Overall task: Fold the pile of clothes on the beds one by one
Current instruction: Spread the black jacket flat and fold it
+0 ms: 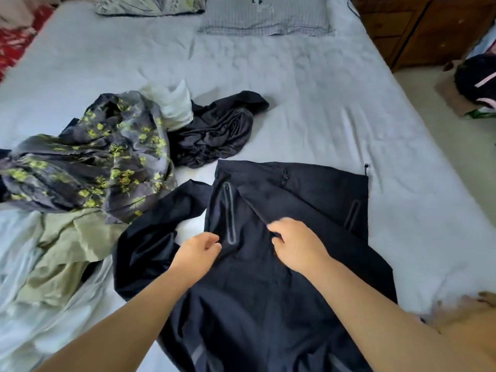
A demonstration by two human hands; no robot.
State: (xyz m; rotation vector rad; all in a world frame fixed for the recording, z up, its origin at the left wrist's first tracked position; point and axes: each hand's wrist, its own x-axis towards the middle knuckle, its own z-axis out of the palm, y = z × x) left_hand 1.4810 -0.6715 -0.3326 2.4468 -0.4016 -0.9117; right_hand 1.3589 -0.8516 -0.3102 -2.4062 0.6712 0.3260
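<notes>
Hands come first in our view, both working on the dark navy jacket (281, 264), which lies spread on the bed's pale sheet (335, 103) in front of us. The left hand (200, 248) has its fingers curled at the jacket's left edge beside a zipped pocket (229, 210); we cannot tell whether it actually pinches cloth. The right hand (294, 242) pinches a raised fold near the middle, which we judge is meant to pull the front panel flat before folding. One sleeve (150, 237) trails off to the left, not yet tucked. Beyond lies the unfolded pile: an olive garment (64, 251), a grey yellow-flowered piece (102, 157), a crumpled black top (214, 132) and a white item (174, 103). Farthest off, two pillows (265, 17) rest at the head.
</notes>
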